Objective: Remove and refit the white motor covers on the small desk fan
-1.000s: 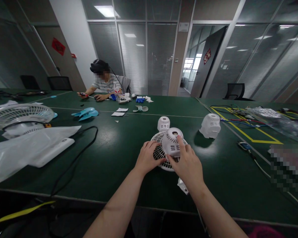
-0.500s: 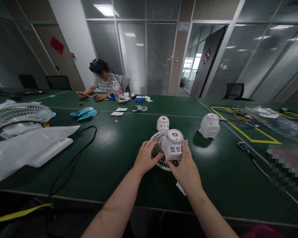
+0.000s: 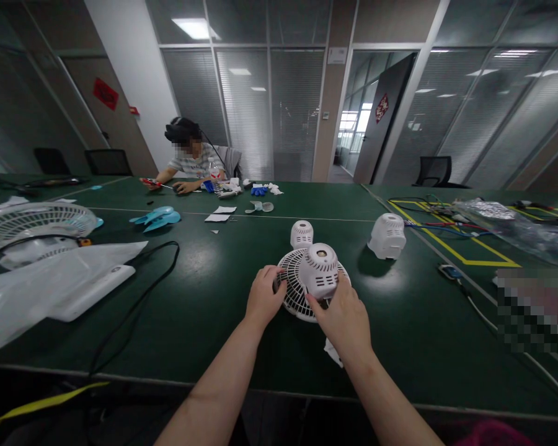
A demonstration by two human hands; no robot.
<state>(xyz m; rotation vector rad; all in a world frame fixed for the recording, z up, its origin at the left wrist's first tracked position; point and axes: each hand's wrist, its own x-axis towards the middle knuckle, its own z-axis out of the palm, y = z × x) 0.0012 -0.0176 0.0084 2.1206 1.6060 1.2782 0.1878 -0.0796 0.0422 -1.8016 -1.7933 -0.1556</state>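
A white fan motor cover (image 3: 320, 272) with vent slots and a round hole on top rests over a round white fan grille (image 3: 292, 288). My right hand (image 3: 346, 314) is closed around the cover's near right side, thumb in front and fingers along the side. At the grille's left edge, my left hand (image 3: 264, 297) holds the rim between thumb and fingers. Just behind the grille stands a smaller white vented piece (image 3: 302, 234). A similar white cover (image 3: 387, 236) is on the table to the right. Beneath my right wrist lies a white scrap (image 3: 333, 352).
On the left are a larger white fan (image 3: 37, 226), a plastic bag (image 3: 51, 279), a black cable (image 3: 134, 303) and blue fan blades (image 3: 155, 218). Across the green table (image 3: 214, 272) a person (image 3: 193, 158) handles a red tool. Wires and yellow tape lie right.
My left hand has moved left, away from the cover, to the grille's rim. The fingers of my right hand sit slightly lower on the cover. The view has shifted slightly.
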